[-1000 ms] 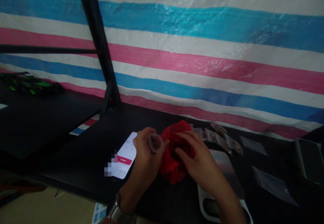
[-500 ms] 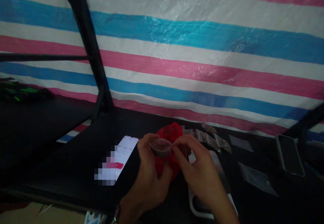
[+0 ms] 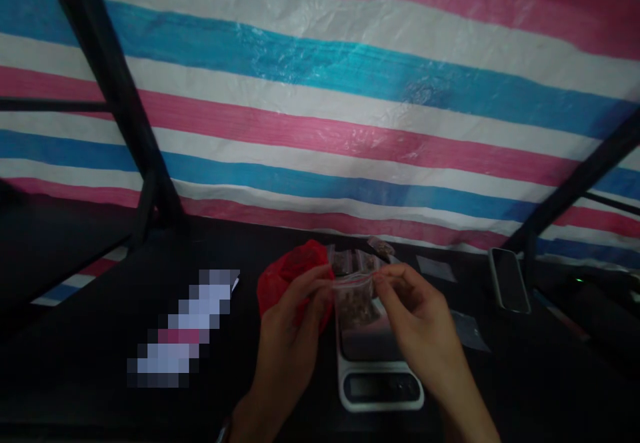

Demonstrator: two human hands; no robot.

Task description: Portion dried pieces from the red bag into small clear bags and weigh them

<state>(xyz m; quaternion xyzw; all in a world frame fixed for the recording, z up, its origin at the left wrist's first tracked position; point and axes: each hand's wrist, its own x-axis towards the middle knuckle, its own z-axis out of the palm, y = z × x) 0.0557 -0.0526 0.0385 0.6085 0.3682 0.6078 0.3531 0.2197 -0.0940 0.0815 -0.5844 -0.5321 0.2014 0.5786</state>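
A small clear zip bag (image 3: 356, 301) with dark bits inside hangs over a white digital scale (image 3: 380, 373). My left hand (image 3: 293, 323) pinches the bag's top left corner and my right hand (image 3: 417, 323) pinches its top right corner. A red plastic bag (image 3: 287, 279) lies on the black table (image 3: 100, 336) just behind my left hand. Several filled small bags (image 3: 360, 256) lie in a row behind the scale.
A phone with a lit, blurred screen (image 3: 183, 329) lies at the left. A dark phone (image 3: 509, 279) lies at the right, near empty clear bags (image 3: 467, 329). Black frame posts (image 3: 115, 103) rise at both sides before a striped tarp (image 3: 350, 96).
The view has swung to the right. My hands left the red bag and carried the small zip bag over the scale, now stretched between both hands.
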